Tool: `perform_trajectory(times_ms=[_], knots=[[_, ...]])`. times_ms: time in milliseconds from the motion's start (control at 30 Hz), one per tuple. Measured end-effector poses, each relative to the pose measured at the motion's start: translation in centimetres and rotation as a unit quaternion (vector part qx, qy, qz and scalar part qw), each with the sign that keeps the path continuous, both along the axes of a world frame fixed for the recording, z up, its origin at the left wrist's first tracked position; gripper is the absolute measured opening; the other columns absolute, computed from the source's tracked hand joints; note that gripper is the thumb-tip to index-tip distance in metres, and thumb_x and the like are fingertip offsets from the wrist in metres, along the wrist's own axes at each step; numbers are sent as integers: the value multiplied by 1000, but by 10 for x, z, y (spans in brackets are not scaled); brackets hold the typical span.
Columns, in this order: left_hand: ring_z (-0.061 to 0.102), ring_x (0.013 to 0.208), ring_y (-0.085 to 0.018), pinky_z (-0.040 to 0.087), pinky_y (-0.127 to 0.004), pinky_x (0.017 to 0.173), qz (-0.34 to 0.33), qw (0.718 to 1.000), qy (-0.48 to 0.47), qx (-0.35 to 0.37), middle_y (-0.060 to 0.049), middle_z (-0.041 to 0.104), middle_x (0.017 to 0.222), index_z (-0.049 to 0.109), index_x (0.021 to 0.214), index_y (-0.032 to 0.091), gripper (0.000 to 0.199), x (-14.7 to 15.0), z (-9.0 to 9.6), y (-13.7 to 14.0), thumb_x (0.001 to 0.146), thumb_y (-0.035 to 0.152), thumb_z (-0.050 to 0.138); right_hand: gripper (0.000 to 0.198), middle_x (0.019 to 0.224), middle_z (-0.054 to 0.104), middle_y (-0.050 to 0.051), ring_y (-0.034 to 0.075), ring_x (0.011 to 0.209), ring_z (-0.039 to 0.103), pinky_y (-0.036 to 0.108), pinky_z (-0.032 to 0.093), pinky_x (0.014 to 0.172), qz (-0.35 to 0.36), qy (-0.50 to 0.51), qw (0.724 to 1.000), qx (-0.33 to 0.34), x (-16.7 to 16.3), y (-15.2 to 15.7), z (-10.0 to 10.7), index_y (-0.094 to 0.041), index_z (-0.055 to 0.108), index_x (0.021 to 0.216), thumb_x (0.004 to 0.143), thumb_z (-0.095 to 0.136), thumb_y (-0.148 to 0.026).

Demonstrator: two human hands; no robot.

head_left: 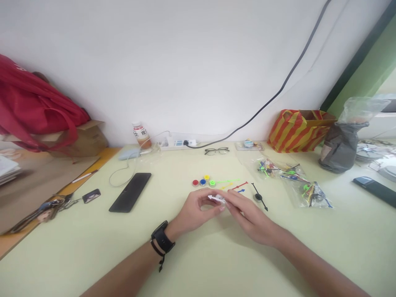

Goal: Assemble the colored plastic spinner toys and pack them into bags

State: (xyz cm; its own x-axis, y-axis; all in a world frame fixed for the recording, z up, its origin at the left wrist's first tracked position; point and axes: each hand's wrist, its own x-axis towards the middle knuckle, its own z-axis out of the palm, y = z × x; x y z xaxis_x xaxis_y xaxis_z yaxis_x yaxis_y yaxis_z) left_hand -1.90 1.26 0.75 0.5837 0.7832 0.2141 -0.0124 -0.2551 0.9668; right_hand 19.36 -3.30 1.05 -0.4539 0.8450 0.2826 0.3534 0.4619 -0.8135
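Both hands meet over the pale table around a small white arrow spinner (217, 199). My left hand (193, 211) curls its thumb and fingers about it from the left. My right hand (249, 215) pinches it from the other side, and the fingers partly hide its round centre. Just beyond lie round caps in several colours, including a red cap (195, 182) and a green cap (212, 183). Loose coloured arrows, among them a red arrow (239, 186), lie beside them. Right of my right hand rests a black arrow spinner (258, 197).
Clear bags of spinner parts (312, 194) lie to the right. A black phone (130, 192) and keys (55, 206) are on the left. Glasses (216, 151), a power strip (177, 143) and a bottle (142, 135) stand along the wall, with a striped bag (298, 131) at back right.
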Motion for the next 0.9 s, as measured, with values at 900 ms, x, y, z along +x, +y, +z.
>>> perform_trajectory(times_ms=[900], knots=[[72,97,-20,54,-32,92,57,978,102,173,-5,78,106,78,113,24,22,-6,-6,0,92,25,73,23,76,48,-3,17,70,50,29,43,64,-113,70,989,-62,6,9,-1,-26,56,113,102,54,-46]])
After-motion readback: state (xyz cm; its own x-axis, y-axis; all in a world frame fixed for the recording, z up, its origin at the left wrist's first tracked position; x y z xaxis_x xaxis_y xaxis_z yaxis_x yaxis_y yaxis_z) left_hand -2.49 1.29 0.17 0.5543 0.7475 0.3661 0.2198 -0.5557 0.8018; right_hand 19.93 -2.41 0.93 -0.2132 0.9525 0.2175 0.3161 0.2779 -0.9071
